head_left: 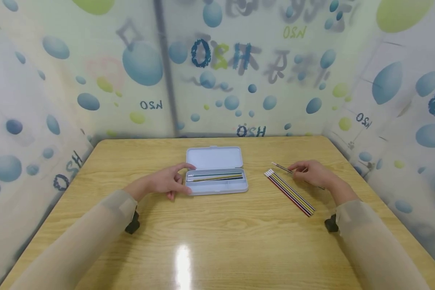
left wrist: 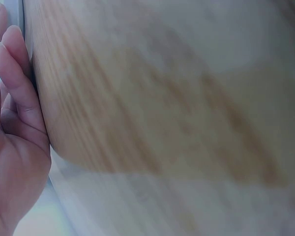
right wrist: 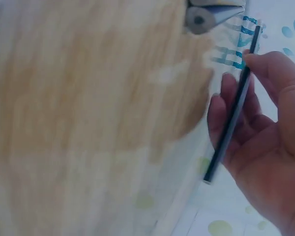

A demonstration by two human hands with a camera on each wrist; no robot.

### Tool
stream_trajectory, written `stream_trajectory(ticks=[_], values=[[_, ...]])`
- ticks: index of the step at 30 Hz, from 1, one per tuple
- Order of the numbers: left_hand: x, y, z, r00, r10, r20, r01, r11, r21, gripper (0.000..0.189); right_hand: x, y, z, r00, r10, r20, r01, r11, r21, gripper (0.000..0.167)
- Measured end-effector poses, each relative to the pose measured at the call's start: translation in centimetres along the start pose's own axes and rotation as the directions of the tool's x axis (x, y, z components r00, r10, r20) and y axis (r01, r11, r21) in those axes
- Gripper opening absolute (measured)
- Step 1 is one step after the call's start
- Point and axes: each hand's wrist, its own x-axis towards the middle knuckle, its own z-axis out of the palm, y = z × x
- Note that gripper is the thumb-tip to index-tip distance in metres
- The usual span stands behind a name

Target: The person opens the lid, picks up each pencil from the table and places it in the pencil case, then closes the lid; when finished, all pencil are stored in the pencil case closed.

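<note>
An open pale grey pencil case (head_left: 217,171) lies at the middle of the wooden table (head_left: 210,229), with a few pencils (head_left: 214,177) in its tray. My left hand (head_left: 170,181) holds the case's left end, thumb and fingers curled around its edge; in the left wrist view the fingers (left wrist: 14,88) lie against that edge. My right hand (head_left: 311,172) pinches a single dark pencil (right wrist: 233,105), lifted slightly off the table. Just left of that hand lies a row of several striped pencils (head_left: 289,192).
Patterned walls with blue and green bubbles close in the table on three sides. The table's front half shows a bright light reflection (head_left: 183,262). Both sleeves are pale beige, with dark wrist-mounted cameras (head_left: 132,223) beneath them.
</note>
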Motion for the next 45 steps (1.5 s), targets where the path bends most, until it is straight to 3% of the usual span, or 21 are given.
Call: stream_trajectory(ticks=[3, 9, 17, 32, 45], values=[[0.0, 0.0, 0.0, 1.000, 0.001, 0.001, -0.001, 1.000, -0.005, 0.093, 0.1, -0.6, -0.2, 1.000, -0.005, -0.030, 0.006, 1.000, 0.029, 0.033], [-0.2, 0.0, 0.0, 1.000, 0.006, -0.002, -0.006, 1.000, -0.001, 0.092, 0.7, -2.2, -0.3, 0.994, -0.090, -0.061, 0.090, 0.996, -0.001, 0.032], [-0.3, 0.1, 0.0, 1.000, 0.001, -0.005, -0.001, 1.000, -0.010, 0.092, 1.9, -5.2, 0.6, 0.984, -0.174, -0.035, 0.173, 0.985, -0.016, 0.030], [0.0, -0.2, 0.1, 1.000, 0.003, 0.001, -0.003, 1.000, -0.007, 0.091, 5.3, -11.7, 3.8, 0.971, -0.233, 0.048, 0.233, 0.972, 0.014, 0.029], [-0.1, -0.2, -0.1, 1.000, 0.005, 0.006, -0.005, 1.000, 0.005, 0.090, 8.2, -16.4, 8.2, 0.945, -0.301, 0.130, 0.302, 0.953, 0.018, 0.026]])
